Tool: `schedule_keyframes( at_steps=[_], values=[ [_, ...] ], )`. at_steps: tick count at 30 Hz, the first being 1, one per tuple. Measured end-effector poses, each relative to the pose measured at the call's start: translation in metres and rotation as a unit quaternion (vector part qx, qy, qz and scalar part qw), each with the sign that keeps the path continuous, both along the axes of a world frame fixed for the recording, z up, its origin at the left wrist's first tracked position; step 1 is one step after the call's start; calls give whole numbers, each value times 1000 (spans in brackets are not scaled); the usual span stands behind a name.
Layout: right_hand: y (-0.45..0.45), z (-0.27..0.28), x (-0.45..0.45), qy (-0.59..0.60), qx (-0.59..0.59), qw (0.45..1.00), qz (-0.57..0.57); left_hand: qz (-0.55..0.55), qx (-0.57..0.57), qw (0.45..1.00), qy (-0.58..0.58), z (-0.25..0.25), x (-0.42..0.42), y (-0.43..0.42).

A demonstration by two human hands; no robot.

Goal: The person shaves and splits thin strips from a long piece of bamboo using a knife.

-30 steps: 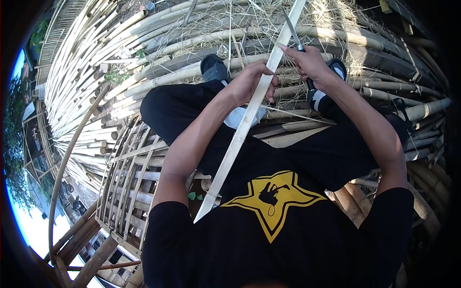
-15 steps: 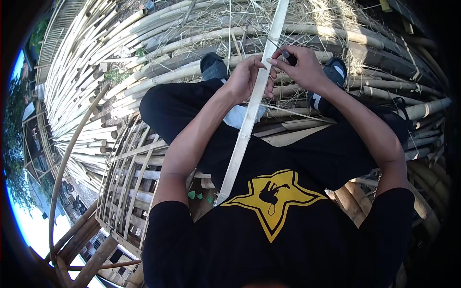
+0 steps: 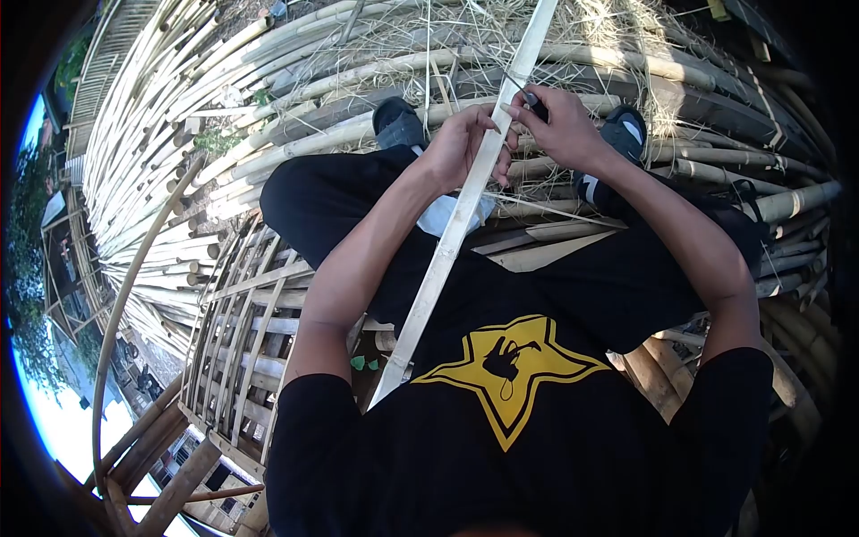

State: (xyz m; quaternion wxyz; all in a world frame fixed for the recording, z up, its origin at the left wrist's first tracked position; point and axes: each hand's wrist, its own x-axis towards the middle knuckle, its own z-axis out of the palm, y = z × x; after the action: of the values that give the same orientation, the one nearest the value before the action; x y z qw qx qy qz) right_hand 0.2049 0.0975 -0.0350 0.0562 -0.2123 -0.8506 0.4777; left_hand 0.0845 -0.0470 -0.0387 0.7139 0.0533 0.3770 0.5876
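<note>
A long pale bamboo strip (image 3: 454, 234) slants from the top of the head view down to my belly. My left hand (image 3: 465, 150) is closed around it from the left side, with some fingers hidden beneath. On the right, my right hand (image 3: 557, 125) grips a small knife (image 3: 535, 106) by its dark handle. Its thin blade lies across the strip, just above both hands. The right thumb reaches onto the strip's edge near the left thumb.
Bamboo poles (image 3: 340, 88) lie beneath and ahead, with dry shavings (image 3: 582, 54) scattered on them. A slatted bamboo frame (image 3: 246, 336) stands at the left. My sandalled feet (image 3: 622, 134) rest on the poles; a pale sheet-like piece (image 3: 438, 217) lies under the strip.
The bamboo strip has tilted, its lower end swinging left and its upper end shifting right. The right hand and knife have moved very slightly; the left hand stays nearly in place.
</note>
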Motion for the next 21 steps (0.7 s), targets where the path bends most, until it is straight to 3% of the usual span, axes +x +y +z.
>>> schedule_keyframes(
  at_steps=[9, 14, 16, 18, 19, 21],
  values=[
    [17, 16, -6, -5, 51, 998, -42, 1, -11, 1000, 18, -1, 0, 0],
    [43, 4, -5, -54, 111, 972, -201, 1, -11, 1000, 17, -2, -1, -1],
    [44, -1, -5, 9, 129, 975, -182, 0, -7, 1000, 18, -1, -1, -1],
    [44, 0, -5, -71, -138, 967, -200, 1, -7, 1000, 5, -1, 0, 0],
    [42, -1, -5, -71, -138, 967, -202, -1, -8, 1000, 4, -1, 0, 0],
    [39, -4, -5, -115, -295, 933, -172, -11, 13, 1000, -3, -1, 0, 1]
  ],
)
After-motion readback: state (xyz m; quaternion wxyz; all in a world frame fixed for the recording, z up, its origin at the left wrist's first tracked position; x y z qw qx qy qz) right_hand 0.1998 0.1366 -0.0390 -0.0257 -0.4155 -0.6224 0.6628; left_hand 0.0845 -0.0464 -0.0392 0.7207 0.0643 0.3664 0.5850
